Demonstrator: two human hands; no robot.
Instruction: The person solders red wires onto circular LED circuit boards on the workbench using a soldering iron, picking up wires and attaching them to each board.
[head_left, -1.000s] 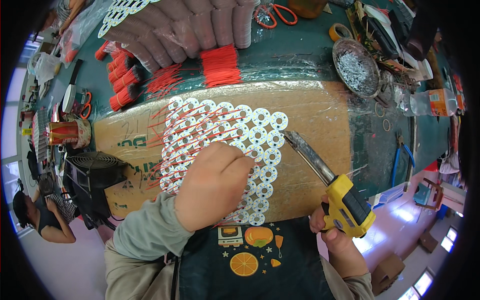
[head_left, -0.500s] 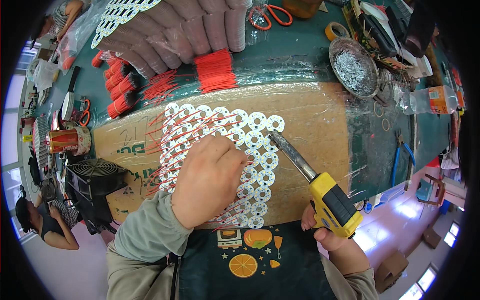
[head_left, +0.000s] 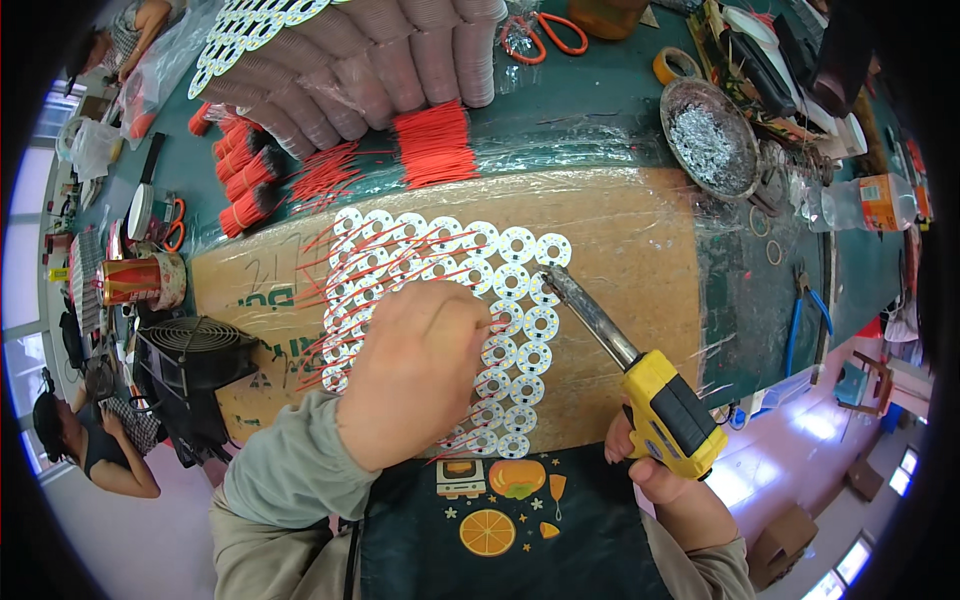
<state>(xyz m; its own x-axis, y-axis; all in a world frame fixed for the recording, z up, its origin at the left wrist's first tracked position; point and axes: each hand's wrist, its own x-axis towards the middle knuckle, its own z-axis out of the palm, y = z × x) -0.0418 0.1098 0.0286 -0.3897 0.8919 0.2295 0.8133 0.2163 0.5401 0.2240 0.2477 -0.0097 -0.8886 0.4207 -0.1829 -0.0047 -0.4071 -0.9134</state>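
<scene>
Rows of round white LED boards (head_left: 516,245) with centre holes lie on a brown cardboard sheet (head_left: 630,230). Thin red wires (head_left: 318,290) trail leftward from many of them; the columns on the right have none. My left hand (head_left: 415,355) is closed over the middle of the rows, its fingertips mostly hidden underneath. A short red wire end (head_left: 497,322) sticks out beside its fingers, over a board. In my right hand (head_left: 655,470) is a yellow and black soldering gun (head_left: 675,415), gripped by the handle. Its dark metal tip rests at or just above a board near the upper right corner.
Behind the cardboard stand tall stacks of round boards (head_left: 385,80), with red wire bundles (head_left: 245,180) and loose red wires (head_left: 435,145) alongside. A metal bowl of silvery scraps (head_left: 708,138), pliers (head_left: 800,310) and a bottle (head_left: 860,203) lie right. A fan (head_left: 195,350) stands left; another person (head_left: 110,440) sits beyond.
My left hand has shifted slightly down and toward me, still closed. The soldering gun stays almost where it was, and the whole view has moved a little.
</scene>
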